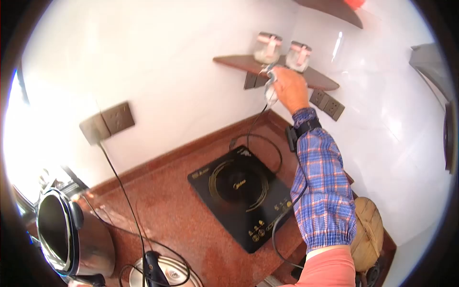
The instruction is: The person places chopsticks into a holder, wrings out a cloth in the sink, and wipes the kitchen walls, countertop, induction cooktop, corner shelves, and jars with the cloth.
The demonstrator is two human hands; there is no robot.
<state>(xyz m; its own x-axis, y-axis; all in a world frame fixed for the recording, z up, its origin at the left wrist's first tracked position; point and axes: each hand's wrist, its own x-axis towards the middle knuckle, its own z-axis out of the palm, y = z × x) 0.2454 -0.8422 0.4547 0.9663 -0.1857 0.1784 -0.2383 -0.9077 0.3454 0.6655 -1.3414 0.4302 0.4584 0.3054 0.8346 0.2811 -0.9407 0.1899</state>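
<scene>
My right hand (289, 88) reaches up to the corner shelf (234, 61), its fingers closed round a crumpled grey-white cloth (271, 91). Two glass jars with clasp lids stand on the shelf just above the hand, a left jar (267, 48) and a right jar (298, 56). A plaid sleeve cover and a dark wristband are on this arm. Below the hand, a black induction cooktop (239, 191) lies on the red-brown counter (167, 201). My left hand does not show.
At the lower left stands an open metal pot (91, 244), with a round lid (172, 272) beside it. Cables run over the counter. Wall sockets (118, 118) are at the left, with more sockets (327, 104) under the shelf. A brown bundle (367, 229) sits right of the arm.
</scene>
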